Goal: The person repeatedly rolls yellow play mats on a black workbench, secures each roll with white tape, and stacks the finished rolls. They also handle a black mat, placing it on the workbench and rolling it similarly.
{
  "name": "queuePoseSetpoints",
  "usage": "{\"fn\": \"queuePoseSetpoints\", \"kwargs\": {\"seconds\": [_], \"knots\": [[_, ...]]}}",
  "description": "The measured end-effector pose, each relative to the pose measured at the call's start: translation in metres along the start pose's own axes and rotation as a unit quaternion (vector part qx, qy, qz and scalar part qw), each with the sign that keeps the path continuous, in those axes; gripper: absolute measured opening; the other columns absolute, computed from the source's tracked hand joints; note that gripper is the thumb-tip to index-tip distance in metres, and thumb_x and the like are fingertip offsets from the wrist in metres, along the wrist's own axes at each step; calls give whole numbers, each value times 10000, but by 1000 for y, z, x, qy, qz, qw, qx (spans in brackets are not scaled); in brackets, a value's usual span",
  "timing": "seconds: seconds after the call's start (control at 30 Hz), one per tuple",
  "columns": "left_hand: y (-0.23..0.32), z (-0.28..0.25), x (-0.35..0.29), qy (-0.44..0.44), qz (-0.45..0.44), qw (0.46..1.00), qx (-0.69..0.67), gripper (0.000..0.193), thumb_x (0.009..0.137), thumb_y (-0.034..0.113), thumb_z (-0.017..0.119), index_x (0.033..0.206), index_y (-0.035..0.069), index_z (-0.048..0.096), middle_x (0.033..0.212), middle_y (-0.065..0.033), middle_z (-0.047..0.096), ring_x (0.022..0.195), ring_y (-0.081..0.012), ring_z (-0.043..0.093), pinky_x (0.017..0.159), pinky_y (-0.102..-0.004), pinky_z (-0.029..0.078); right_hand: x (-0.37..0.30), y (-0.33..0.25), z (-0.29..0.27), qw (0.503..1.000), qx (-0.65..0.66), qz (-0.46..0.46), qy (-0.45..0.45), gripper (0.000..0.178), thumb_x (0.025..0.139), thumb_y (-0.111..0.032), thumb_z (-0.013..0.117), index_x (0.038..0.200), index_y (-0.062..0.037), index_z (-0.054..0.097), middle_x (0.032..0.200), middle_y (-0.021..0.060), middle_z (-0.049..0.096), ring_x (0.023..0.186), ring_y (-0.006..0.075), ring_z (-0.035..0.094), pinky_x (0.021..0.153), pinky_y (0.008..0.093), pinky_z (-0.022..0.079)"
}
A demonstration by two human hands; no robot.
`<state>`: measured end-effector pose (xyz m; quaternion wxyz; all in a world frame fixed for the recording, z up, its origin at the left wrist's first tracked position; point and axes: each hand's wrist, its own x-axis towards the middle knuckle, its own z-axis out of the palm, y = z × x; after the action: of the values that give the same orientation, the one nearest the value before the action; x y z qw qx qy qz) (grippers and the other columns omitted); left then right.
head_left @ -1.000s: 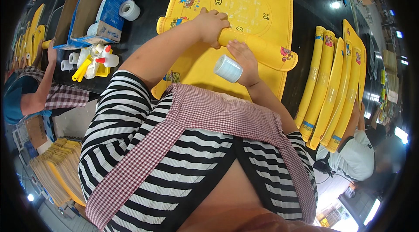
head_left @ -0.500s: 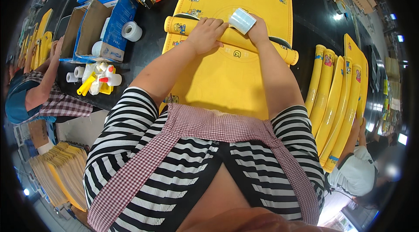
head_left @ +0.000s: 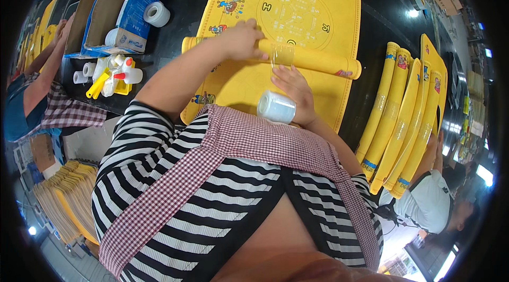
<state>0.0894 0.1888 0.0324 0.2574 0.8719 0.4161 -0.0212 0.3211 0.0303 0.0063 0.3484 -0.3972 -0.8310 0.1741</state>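
Observation:
A rolled yellow mat (head_left: 323, 62) lies crosswise over a flat yellow mat (head_left: 339, 11) with cartoon prints. My left hand (head_left: 245, 42) is closed over the roll left of its middle, thumb on the near side. Just right of it, a strip of clear film (head_left: 282, 54) crosses the roll. My right hand (head_left: 296, 91) is on the near side, fingers stretched out to the film's lower end. Beside its palm, close to my apron, is a roll of clear film (head_left: 277, 107); whether the palm touches it is hard to tell.
Several rolled yellow mats (head_left: 395, 117) lie side by side at right. At left are a blue cardboard box (head_left: 139, 14), a white film roll (head_left: 157, 14) and a small yellow tray (head_left: 124, 88) with bottles. People work on both sides; stacked mats (head_left: 66, 197) stand low at left.
My right hand has come down toward me with the film roll and its fingers have straightened. A film strip now shows across the rolled mat. The view has shifted, and the roll sits tilted slightly differently.

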Motion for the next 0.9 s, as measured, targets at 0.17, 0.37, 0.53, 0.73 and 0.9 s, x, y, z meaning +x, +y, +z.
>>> {"fn": "queuePoseSetpoints", "kwargs": {"seconds": [0.17, 0.37, 0.53, 0.73, 0.9], "knots": [[-14, -33, 40, 219, -31, 970, 103, 299, 899, 305, 747, 1133, 120, 748, 1238, -135, 620, 1173, -360, 587, 985, -462, 493, 54, 62, 10, 999, -19, -5, 25, 444, 874, -196, 713, 1293, -51, 686, 1397, 157, 663, 1384, 357, 568, 1207, 529, 372], [1, 19, 12, 296, 46, 954, -23, 326, 867, 172, 714, 1176, 70, 703, 1283, -117, 627, 1213, -349, 576, 1038, -513, 446, 138, 127, 6, 986, 69, 145, 33, 374, 771, -287, 802, 1092, -114, 722, 1109, 126, 726, 1023, 348, 684, 908, 413, 550], [-14, 25, 48, 343, 63, 929, 127, 694, 910, 216, 694, 1521, 26, 425, 1547, -208, 455, 1465, -371, 403, 1226, -535, 269, 185, 188, -3, 976, 144, 136, 90, 351, 810, -300, 824, 1095, -118, 727, 1075, 98, 745, 1001, 302, 704, 889, 385, 569], [-52, -40, 117, 194, -43, 966, 165, 605, 875, 311, 751, 1390, 85, 529, 1277, -143, 621, 1270, -352, 563, 1098, -485, 392, 193, 151, -10, 993, -94, -3, 77, 231, 816, -202, 772, 1006, -97, 694, 1004, 126, 698, 999, 348, 659, 865, 421, 557], [-47, -58, 134, 113, -61, 977, 170, 616, 875, 423, 769, 1361, 105, 562, 1273, -157, 641, 1223, -369, 615, 1057, -500, 440, 175, 126, 0, 994, -45, -15, 99, 157, 831, -145, 712, 962, -76, 661, 972, 143, 664, 983, 383, 615, 845, 434, 549]]}}
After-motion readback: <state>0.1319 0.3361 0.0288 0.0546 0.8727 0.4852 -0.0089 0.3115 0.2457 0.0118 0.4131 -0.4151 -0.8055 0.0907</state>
